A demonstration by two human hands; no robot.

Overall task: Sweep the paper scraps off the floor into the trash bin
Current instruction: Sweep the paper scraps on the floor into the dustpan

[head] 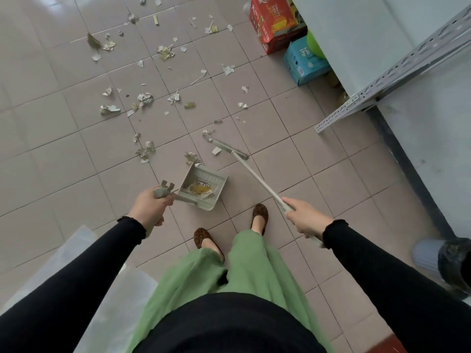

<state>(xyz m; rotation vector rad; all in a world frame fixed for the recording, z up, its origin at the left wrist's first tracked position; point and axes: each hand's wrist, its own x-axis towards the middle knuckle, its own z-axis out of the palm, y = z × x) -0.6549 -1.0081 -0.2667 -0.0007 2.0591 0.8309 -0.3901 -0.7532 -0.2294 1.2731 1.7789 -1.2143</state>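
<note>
My left hand (149,206) grips the handle of a grey-green dustpan (204,186) that rests on the tiled floor just ahead of my feet. A few yellow and white scraps lie inside the pan. My right hand (304,217) holds the long pale handle of a broom (257,174), whose flat head (228,149) touches the floor right of the pan. A crumpled scrap (191,157) lies at the pan's far lip. Many paper scraps (145,98) are scattered across the tiles ahead. The trash bin (446,261), lined with a black bag, stands at the right edge.
A red carton (274,21) and a blue carton (304,62) stand against the white wall at the upper right. A grey metal shelf rail (382,82) juts out there. Clear plastic sheeting (76,256) lies at the lower left.
</note>
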